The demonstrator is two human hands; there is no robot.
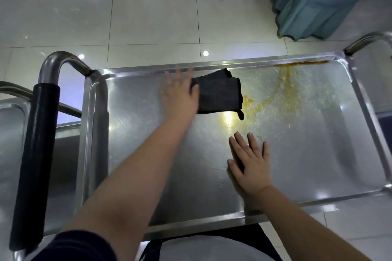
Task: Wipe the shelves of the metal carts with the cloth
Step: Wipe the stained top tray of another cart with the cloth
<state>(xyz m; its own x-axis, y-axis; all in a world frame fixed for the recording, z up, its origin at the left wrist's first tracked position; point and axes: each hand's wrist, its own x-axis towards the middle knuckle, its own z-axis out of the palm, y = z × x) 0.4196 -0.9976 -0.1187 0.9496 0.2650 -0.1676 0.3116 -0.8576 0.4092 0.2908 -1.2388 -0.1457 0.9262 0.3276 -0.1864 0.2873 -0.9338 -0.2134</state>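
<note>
The top shelf (191,165) of a metal cart fills the middle of the view. A folded dark cloth (220,95) lies on it near the far rim. My left hand (180,93), a bit blurred, reaches flat with fingers spread, and its thumb side touches the cloth's left edge. My right hand (250,159) lies flat on the shelf, palm down, fingers straight, nearer to me. An orange-brown stain (286,87) runs from the far rim down toward the cloth, with smears beside it.
The cart's handle with a black grip (36,154) stands at the left, and a second cart's shelf (10,133) lies beyond it. Another handle (364,42) rises at the far right. On the tiled floor behind sits a teal covered object (314,0).
</note>
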